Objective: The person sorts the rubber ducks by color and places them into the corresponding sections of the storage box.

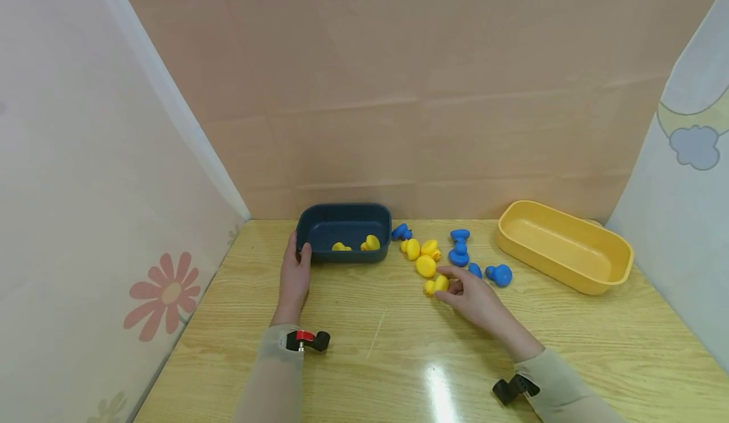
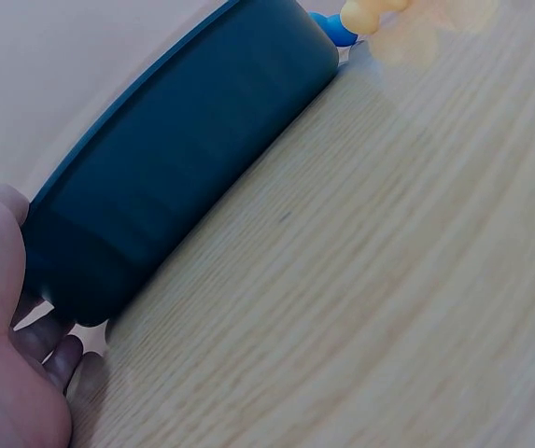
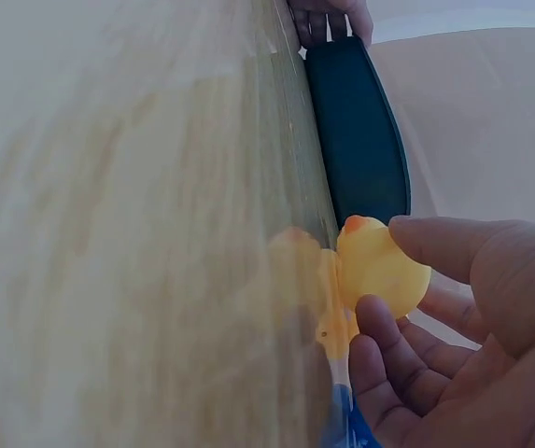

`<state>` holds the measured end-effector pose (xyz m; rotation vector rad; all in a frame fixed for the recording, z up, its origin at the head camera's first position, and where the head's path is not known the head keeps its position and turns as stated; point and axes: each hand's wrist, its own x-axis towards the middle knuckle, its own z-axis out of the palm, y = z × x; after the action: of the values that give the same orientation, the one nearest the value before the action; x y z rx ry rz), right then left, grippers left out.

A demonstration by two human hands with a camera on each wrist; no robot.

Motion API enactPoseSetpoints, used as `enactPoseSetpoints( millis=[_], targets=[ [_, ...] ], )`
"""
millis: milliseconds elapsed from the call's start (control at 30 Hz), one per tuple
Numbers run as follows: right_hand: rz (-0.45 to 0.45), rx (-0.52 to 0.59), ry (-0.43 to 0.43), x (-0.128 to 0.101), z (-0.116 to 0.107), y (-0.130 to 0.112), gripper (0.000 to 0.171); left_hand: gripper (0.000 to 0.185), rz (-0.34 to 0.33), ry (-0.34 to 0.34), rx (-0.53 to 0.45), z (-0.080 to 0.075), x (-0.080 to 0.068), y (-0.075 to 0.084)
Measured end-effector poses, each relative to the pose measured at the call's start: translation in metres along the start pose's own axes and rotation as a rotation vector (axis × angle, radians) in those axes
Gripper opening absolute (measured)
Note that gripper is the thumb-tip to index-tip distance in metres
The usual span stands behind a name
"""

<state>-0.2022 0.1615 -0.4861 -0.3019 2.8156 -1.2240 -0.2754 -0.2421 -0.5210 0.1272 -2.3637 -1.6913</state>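
Note:
My left hand (image 1: 295, 277) grips the left end of a dark teal bin (image 1: 344, 257), its thumb at the front rim and its fingers along the outer side. Inside that bin lie two yellow rubber ducks (image 1: 371, 243). Thumb and fingers of my right hand (image 1: 475, 296) pinch another yellow rubber duck (image 1: 437, 284) low over the table; the right wrist view shows the duck's rounded body (image 3: 384, 271) between them. Just beyond it is a loose group of yellow ducks (image 1: 426, 266), with several blue ducks (image 1: 459, 255) behind and to the right of this hand.
An orange-yellow bin (image 1: 569, 249) stands at the right rear of the wooden table (image 1: 364, 321). One blue duck (image 1: 402, 231) lies against the teal bin's right end. A brown backdrop (image 1: 364, 125) closes the rear, and pale patterned panels (image 1: 114, 157) stand at both sides.

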Motion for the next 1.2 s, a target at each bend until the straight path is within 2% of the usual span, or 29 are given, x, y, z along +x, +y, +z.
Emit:
enactPoseSetpoints(
  millis=[333, 600, 900, 1200],
  targets=[
    [-0.025, 0.002, 0.088, 0.005, -0.002, -0.003, 0.056, 0.069, 0.004, 0.009, 0.000, -0.001, -0.001, 0.000],
    [-0.038, 0.085, 0.164, 0.011, -0.006, -0.017, 0.056, 0.068, 0.013, 0.010, -0.004, -0.001, 0.000, -0.002],
    [-0.093, 0.127, 0.195, 0.021, -0.007, -0.035, 0.052, 0.068, 0.010, 0.008, 0.004, -0.001, 0.001, -0.002],
    [-0.181, 0.143, 0.185, 0.046, -0.005, -0.058, 0.052, 0.068, 0.009, 0.016, 0.006, 0.001, 0.001, -0.004]
  ],
)
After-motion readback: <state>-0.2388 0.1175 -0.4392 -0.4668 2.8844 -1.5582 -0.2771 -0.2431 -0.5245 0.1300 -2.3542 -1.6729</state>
